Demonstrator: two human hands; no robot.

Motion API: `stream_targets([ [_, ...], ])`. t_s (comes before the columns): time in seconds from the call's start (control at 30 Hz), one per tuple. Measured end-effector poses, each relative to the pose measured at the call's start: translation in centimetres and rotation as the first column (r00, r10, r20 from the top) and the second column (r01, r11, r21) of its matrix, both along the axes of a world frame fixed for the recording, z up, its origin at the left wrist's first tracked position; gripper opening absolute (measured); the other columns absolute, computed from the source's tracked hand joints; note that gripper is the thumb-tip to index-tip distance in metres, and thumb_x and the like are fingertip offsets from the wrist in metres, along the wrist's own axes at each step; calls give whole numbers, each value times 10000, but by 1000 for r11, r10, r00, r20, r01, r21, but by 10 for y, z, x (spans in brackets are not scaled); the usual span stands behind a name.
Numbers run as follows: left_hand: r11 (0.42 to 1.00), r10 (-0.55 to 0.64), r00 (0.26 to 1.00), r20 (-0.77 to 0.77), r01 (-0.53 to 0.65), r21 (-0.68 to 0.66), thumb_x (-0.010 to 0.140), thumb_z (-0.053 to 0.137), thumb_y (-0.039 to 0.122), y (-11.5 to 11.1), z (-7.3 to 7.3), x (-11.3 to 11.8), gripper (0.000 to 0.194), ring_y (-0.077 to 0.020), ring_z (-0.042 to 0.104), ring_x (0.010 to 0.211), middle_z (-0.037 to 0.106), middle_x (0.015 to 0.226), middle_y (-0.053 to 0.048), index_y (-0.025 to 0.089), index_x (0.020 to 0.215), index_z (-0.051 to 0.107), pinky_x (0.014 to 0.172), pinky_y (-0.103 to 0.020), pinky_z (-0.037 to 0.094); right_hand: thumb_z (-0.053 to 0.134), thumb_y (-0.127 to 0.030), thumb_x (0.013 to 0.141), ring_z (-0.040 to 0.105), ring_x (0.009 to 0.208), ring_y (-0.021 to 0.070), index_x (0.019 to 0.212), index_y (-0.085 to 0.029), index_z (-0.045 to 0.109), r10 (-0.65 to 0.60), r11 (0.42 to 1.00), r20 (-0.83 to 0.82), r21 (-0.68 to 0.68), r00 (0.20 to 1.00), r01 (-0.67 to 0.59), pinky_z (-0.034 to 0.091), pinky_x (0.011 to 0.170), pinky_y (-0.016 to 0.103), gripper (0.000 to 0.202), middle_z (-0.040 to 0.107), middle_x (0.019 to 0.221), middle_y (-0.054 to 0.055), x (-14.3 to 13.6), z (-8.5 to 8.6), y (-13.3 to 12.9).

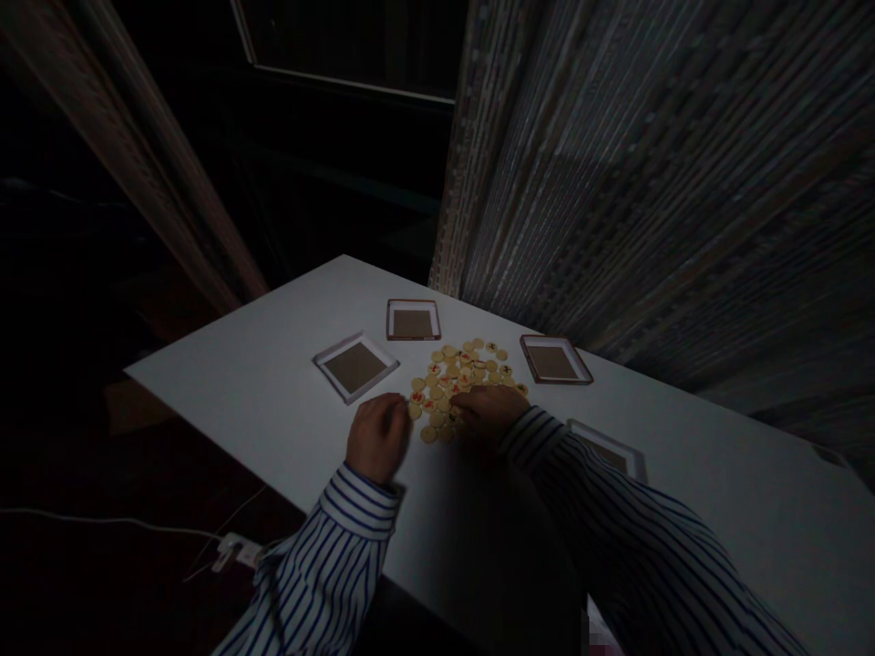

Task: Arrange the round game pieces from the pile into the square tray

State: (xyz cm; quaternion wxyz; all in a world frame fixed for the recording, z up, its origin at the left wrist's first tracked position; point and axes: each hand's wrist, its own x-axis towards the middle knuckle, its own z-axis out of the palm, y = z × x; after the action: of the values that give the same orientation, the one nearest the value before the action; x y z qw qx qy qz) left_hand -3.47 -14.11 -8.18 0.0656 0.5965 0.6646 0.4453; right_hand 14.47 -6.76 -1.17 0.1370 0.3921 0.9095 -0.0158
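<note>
Round wooden pieces [444, 383], some with red or black characters, lie spread in a loose pile on the white table [239, 392]. My left hand [377, 437] rests at the pile's left edge with its fingers curled closed; what they hold, if anything, is too small to tell. Over the right part of the pile is my right hand [487, 408], its fingers pressed together at the pieces. Whether a piece is between those fingertips cannot be made out.
Shallow square boxes stand around the pile: a white one [355, 366] at left, a brown-edged one [414, 321] behind, another [556, 360] at right, and one [615, 453] partly behind my right sleeve. A string curtain [581, 164] hangs beyond the table. A power strip [239, 549] lies below left.
</note>
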Motion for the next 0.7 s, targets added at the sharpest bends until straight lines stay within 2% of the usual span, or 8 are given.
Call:
stream_targets([
  [0.13,999,37,999,22,-37,2,817,410,304,0,-2,-1,256,-204,589,873,666,883,-71,172,873,622,802,-347,459,358,-292,829,594,890,237,1119,-280,553,-1,1000,16,-11,1000,1,429,654,317,350,637,1013,78,0,-1,2],
  [0.7,1000,25,1000,-8,-25,-9,823,391,314,0,-1,-1,302,-215,583,853,669,869,-97,131,868,628,788,-359,461,374,-279,809,590,907,236,1022,-246,613,43,997,86,-73,995,-36,432,681,327,323,635,1009,90,3,-1,9],
])
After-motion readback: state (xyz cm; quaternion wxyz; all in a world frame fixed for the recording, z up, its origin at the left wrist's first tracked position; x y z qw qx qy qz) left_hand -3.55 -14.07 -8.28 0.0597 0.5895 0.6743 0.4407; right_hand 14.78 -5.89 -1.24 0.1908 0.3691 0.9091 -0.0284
